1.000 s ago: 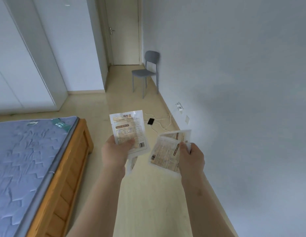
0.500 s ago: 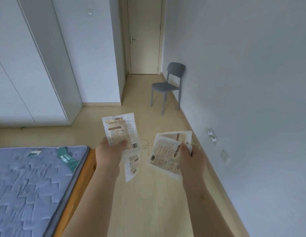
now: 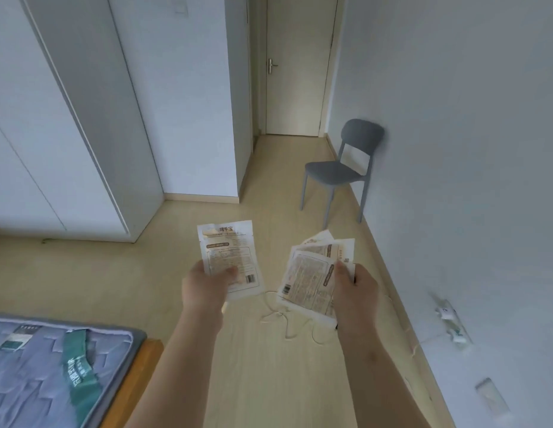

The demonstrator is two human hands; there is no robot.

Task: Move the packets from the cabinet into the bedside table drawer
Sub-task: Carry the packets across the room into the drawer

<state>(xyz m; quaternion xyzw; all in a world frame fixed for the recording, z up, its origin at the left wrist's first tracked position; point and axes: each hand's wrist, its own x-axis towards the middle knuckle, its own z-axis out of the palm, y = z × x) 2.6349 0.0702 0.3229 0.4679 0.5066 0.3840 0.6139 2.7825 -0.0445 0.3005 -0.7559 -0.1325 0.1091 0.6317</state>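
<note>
the left hand [image 3: 207,288] is pinching one packet [image 3: 228,254] upright by its lower edge, thumb lying on the printed face. the right hand [image 3: 355,291] is gripping a loose fan of packets [image 3: 312,279] by one side. both are hanging above the floor [image 3: 269,381]; the bedside table drawer is not showing. a slackening thumb is likely letting the fan slide apart, and the white cable [image 3: 284,325] below is risking a trip.

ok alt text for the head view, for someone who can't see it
A person's left hand holds a white printed packet and the right hand holds several fanned packets over a pale floor. A grey chair stands by the right wall, a closed door ahead, a bed corner lower left.
</note>
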